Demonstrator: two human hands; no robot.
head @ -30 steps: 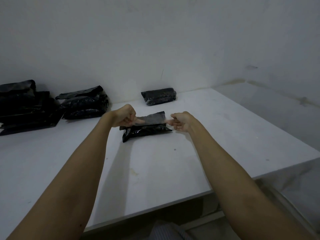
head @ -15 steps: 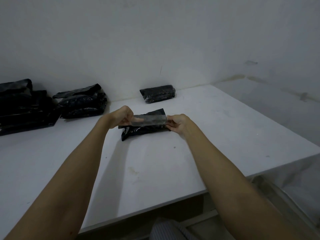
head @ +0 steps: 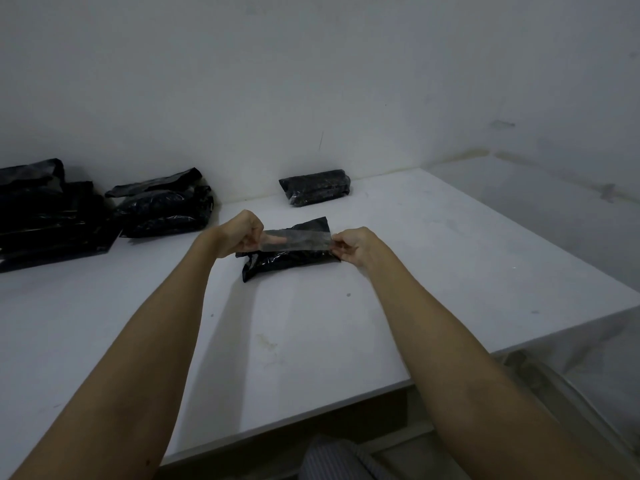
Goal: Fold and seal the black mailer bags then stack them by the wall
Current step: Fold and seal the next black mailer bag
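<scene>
Both hands are out over the white tabletop [head: 311, 341] and they are busy: the left hand [head: 239, 233] pinches one end of a translucent strip [head: 298, 241], the right hand [head: 353, 245] pinches the other end, and the strip is stretched flat between them, hands apart by the strip's length. Right under it lies the black mailer bag [head: 287, 263], filled and lumpy, lying flat on the tabletop, its flap [head: 311, 225] raised behind the strip; what is inside the bag cannot be seen. Back against the wall [head: 311, 81] sits a single folded mailer bag [head: 315, 187], closed and bundled tight, touching or almost touching the wall's foot. Off to the left, near the wall, a small heap of filled black bags [head: 162, 209], one with its flap loose on top, and farther left a bigger pile of black bags [head: 45, 216] running out of frame. In front of the worked bag the tabletop is bare white, marked with a few small specks and a faint stain, all the way to the near edge [head: 284, 422]. The right edge drops off to a grey floor [head: 554, 209], well apart from the hands.
</scene>
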